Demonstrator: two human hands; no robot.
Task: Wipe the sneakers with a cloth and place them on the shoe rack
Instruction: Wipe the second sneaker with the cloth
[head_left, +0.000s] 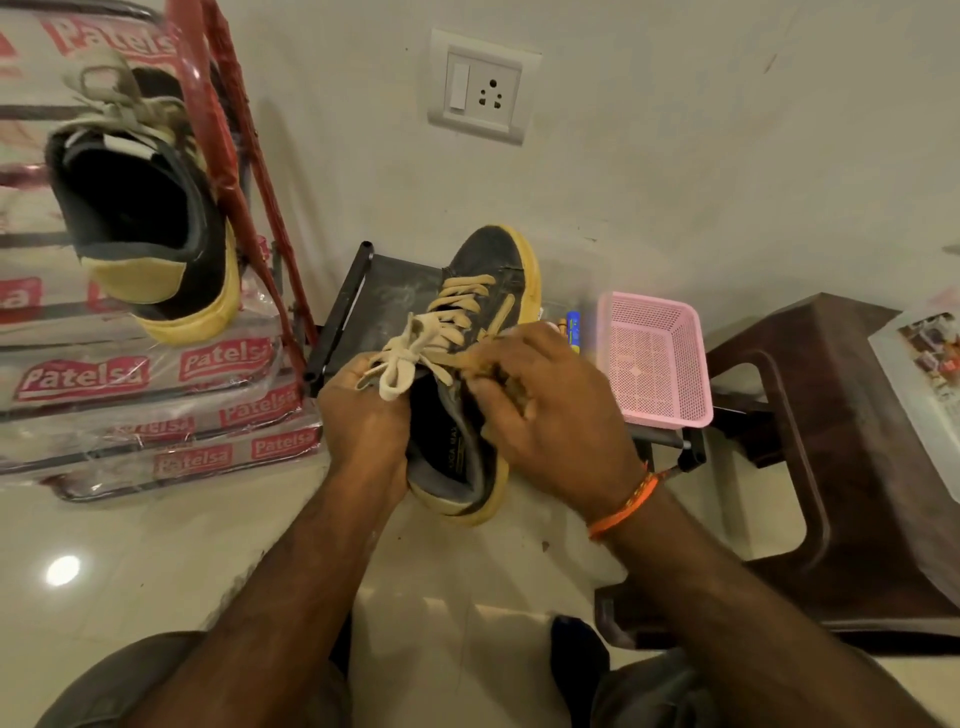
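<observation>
both forearms run off the bottom edge — left hand grips the dark sneaker above the floor, right hand fingers curl round a mostly hidden cloth; second sneaker sits on the rack.

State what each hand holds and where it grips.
The left hand grips the black sneaker by its collar. The right hand presses a cloth against its side.
</observation>
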